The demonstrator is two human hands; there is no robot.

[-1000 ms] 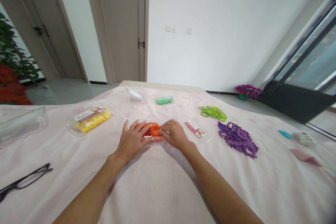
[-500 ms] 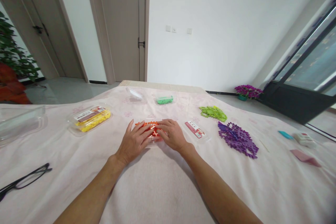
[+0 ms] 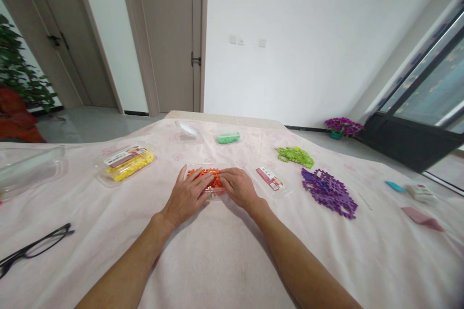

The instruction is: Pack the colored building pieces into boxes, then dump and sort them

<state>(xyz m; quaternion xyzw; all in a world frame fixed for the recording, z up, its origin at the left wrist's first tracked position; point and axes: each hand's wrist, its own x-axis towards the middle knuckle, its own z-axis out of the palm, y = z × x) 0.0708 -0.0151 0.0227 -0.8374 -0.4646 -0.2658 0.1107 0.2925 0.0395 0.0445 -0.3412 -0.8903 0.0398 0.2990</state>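
Observation:
A clear plastic box (image 3: 216,196) filled with small orange notched plastic pieces (image 3: 216,183) sits on the cloth in front of me. My left hand (image 3: 185,197) lies over its left side, fingers stretched across the pieces. From the right, my right hand (image 3: 238,185) reaches over the box, its fingers extended, lying close together and touching the pieces. Both hands hide parts of the box and its contents. Just right of them lies a clear lid (image 3: 270,179) with a red and white label.
A labelled box of yellow pieces (image 3: 132,163) stands left, green pieces (image 3: 228,138) behind. Lime pieces (image 3: 295,156) and purple pieces (image 3: 329,193) lie right. Eyeglasses (image 3: 39,244), a clear container (image 3: 32,169), another clear lid (image 3: 186,130), a blue item (image 3: 395,186) and pink cloth (image 3: 422,218) surround them.
My right hand's fingers have drawn closer together over the orange pieces, uncovering more of them. My left hand stays nearly in place. The view has shifted very slightly.

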